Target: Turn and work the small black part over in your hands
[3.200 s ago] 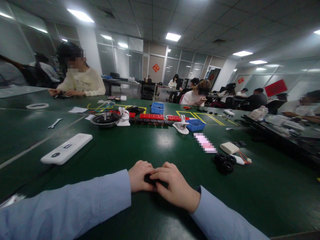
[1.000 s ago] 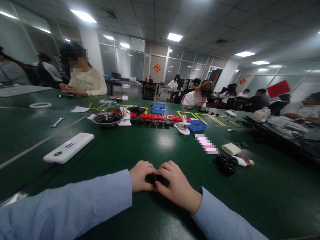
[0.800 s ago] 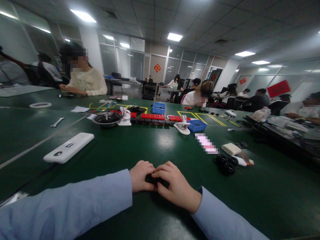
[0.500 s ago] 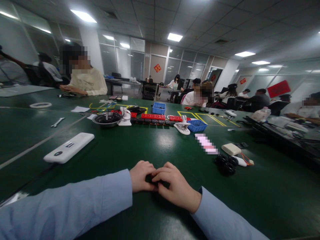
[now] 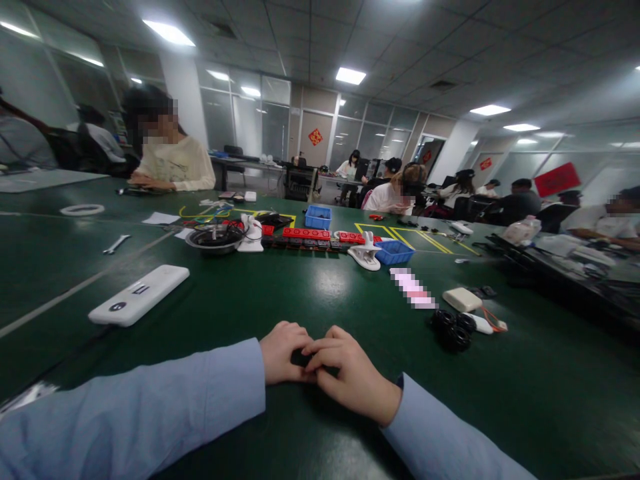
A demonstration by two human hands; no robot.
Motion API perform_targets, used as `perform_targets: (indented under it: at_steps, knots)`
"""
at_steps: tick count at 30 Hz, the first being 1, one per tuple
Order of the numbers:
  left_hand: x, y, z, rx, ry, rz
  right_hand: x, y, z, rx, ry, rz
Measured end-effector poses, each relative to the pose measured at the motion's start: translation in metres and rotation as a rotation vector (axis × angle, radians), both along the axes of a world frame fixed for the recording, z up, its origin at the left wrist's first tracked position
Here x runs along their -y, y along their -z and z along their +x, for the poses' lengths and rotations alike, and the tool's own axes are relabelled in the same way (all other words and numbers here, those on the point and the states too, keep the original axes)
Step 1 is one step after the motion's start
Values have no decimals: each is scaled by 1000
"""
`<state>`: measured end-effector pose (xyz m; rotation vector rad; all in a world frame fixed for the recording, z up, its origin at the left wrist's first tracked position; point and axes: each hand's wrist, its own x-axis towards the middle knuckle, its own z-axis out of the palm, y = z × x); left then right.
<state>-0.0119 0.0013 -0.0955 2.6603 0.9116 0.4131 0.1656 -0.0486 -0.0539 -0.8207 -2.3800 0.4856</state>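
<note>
My left hand (image 5: pixel 284 352) rests on the green table (image 5: pixel 320 433) with its fingers curled inward. Against it lies my right hand (image 5: pixel 353 377), whose bent fingers reach over the left fingertips. The two hands meet at the fingers and thumbs around a small dark gap. Whatever the fingers may hold there is hidden. Off to the left lies a white power bank (image 5: pixel 143 297). Right of my right hand are black rings or coils of cable (image 5: pixel 454 328), beside a cream-coloured box (image 5: pixel 462 299) with orange wires.
Farther back stand red power strips (image 5: pixel 306 233), white clips (image 5: pixel 367 253), blue trays (image 5: pixel 395 252) and a dark bowl (image 5: pixel 215 239) of cable. A wrench (image 5: pixel 117 245) lies at left, a blurred pink item (image 5: pixel 413 288) at right. Co-workers (image 5: pixel 173 160) sit around the table.
My hands stay in nearly the same place and pose. Across the table, a co-worker at the right has raised their head a little.
</note>
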Motion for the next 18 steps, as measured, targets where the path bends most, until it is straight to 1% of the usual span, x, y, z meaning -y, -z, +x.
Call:
perform_targets:
  at_steps: [6,8,10,13,16,18]
  knots:
    - [0,0,0,2,-1,-1,2,-2,1,32,-66,26]
    - [0,1,0,-5,-8,0,3,-3,1,47,-53,38]
    - [-1,1,1,-10,-11,3,5,-4,2,42,-1,61]
    - [-2,3,0,-3,-6,-8,7,-4,3,21,121,90]
    - [-2,4,-1,4,-3,-26,7,-1,4,29,250,96]
    - [-2,4,-1,11,-5,-25,5,1,4,51,310,96]
